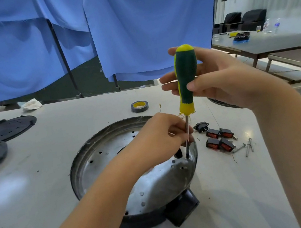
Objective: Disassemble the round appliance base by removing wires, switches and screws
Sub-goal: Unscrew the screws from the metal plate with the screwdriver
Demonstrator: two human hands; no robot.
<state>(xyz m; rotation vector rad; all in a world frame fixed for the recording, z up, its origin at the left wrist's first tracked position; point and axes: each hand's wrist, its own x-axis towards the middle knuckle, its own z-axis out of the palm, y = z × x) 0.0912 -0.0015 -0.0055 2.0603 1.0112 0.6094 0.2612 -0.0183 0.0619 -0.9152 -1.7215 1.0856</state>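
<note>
The round metal appliance base (103, 168) lies on the white table with its hollow side up, a black block at its near right edge. A green and yellow screwdriver (186, 79) stands upright, its tip set on a screw (187, 158) near the base's right rim. My right hand (214, 80) grips the handle. My left hand (162, 138) pinches the steel shaft low down, above the base. To the right lie several black and red rocker switches (219, 139), a black socket (201, 126) and loose screws (247, 147).
A roll of dark tape (139, 106) sits behind the base. Two black perforated discs (3, 129) lie at the far left, a crumpled cloth (31, 105) at the back edge. Blue cloth (130, 27) hangs behind the table. Another table (273, 42) stands at right.
</note>
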